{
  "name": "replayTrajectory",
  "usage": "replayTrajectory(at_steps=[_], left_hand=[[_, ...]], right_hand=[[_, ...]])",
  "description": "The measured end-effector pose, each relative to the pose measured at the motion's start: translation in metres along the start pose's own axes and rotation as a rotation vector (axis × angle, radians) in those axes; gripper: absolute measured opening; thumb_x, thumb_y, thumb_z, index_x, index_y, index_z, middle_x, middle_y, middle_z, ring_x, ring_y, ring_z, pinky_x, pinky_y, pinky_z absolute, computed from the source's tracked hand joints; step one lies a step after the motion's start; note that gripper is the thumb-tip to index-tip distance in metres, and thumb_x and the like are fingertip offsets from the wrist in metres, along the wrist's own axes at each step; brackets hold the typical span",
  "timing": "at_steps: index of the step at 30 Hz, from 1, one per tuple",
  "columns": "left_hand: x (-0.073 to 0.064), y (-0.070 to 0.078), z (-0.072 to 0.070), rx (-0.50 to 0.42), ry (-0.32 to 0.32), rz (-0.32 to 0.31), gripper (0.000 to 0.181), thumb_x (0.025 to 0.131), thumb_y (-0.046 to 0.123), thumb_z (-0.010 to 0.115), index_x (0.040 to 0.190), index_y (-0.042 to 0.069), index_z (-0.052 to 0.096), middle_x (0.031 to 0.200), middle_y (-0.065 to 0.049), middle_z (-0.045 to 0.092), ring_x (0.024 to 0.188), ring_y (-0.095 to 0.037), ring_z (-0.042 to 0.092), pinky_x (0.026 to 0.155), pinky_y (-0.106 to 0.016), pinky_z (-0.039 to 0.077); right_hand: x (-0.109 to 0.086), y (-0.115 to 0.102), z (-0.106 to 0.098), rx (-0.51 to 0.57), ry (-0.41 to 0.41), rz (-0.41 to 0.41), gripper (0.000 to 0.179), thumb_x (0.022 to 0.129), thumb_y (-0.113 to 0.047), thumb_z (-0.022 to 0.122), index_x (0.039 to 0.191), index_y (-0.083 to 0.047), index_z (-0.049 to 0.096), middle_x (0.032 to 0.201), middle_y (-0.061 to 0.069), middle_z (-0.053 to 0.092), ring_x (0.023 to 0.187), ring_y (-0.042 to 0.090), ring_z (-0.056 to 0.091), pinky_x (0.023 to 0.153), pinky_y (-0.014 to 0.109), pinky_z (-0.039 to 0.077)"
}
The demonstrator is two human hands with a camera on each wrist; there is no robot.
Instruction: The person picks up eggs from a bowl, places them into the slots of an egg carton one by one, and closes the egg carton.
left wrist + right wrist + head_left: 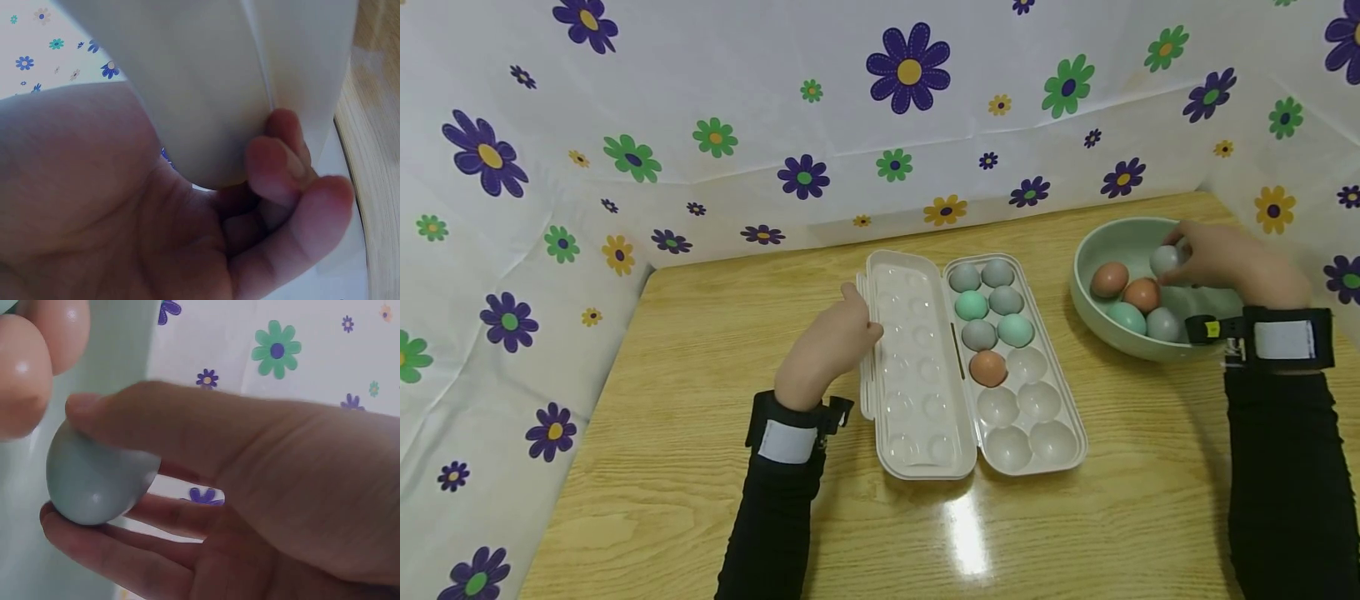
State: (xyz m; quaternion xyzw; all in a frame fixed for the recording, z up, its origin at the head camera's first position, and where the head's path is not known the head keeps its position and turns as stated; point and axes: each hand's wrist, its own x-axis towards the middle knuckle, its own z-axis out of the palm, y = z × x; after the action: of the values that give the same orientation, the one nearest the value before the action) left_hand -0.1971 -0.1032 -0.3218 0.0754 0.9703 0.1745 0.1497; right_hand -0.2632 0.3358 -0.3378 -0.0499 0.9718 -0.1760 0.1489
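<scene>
Between thumb and fingers, my right hand [1232, 258] pinches a pale grey-blue egg [94, 478] at the bowl's far right side. Inside the pale green bowl [1093, 321] lie two brown eggs [1142, 294], a mint egg [1126, 318] and a grey egg [1163, 324]. My left hand [831, 342] holds the left edge of the egg carton's opened lid [917, 408], its fingers curled around the rim in the left wrist view. In the carton's tray [1078, 442], several grey and mint eggs [972, 305] fill the far cups, with one brown egg [988, 368] nearer; the near cups hold none.
The wooden table [700, 500] carries the carton in the middle and the bowl to its right. A white flowered cloth [737, 75] hangs behind and along both sides. Each wrist wears a black strap [1288, 340] with a small camera.
</scene>
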Motion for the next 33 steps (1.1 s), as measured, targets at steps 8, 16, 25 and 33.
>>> replayTrajectory(at_steps=[8, 16, 25, 33], left_hand=[[-0.001, 0.000, -0.001, -0.004, -0.010, 0.000, 0.073, 0.099, 0.015, 0.045, 0.148, -0.020, 0.005, 0.056, 0.000, 0.038, 0.044, -0.011, 0.037, 0.040, -0.021, 0.025], [-0.001, 0.000, -0.001, 0.005, -0.006, 0.009, 0.073, 0.098, 0.015, 0.046, 0.148, -0.021, 0.006, 0.057, 0.000, 0.039, 0.044, -0.011, 0.037, 0.040, -0.021, 0.025], [0.001, 0.000, 0.000, 0.014, 0.006, 0.013, 0.073, 0.098, 0.015, 0.047, 0.148, -0.021, 0.006, 0.056, 0.000, 0.039, 0.044, -0.011, 0.036, 0.040, -0.021, 0.025], [0.000, -0.001, 0.001, 0.014, -0.003, 0.006, 0.074, 0.098, 0.015, 0.046, 0.148, -0.021, 0.005, 0.058, -0.001, 0.040, 0.046, -0.012, 0.040, 0.041, -0.022, 0.026]], right_hand=[[-0.010, -0.017, -0.006, -0.008, 0.026, -0.031, 0.061, 0.085, -0.018, 0.068, 0.128, 0.017, 0.042, 0.121, 0.048, 0.046, 0.093, 0.050, 0.051, 0.078, 0.063, 0.048], [-0.021, -0.043, -0.011, -0.055, 0.041, -0.093, 0.058, 0.085, -0.017, 0.067, 0.129, 0.015, 0.044, 0.123, 0.045, 0.048, 0.095, 0.047, 0.052, 0.078, 0.060, 0.050], [-0.032, -0.070, -0.009, -0.086, 0.083, -0.168, 0.056, 0.087, -0.024, 0.068, 0.127, 0.011, 0.052, 0.117, 0.037, 0.058, 0.091, 0.040, 0.055, 0.076, 0.057, 0.052], [-0.037, -0.088, -0.002, -0.101, 0.044, -0.197, 0.060, 0.086, -0.038, 0.067, 0.126, 0.004, 0.053, 0.117, 0.029, 0.059, 0.086, 0.030, 0.058, 0.068, 0.046, 0.056]])
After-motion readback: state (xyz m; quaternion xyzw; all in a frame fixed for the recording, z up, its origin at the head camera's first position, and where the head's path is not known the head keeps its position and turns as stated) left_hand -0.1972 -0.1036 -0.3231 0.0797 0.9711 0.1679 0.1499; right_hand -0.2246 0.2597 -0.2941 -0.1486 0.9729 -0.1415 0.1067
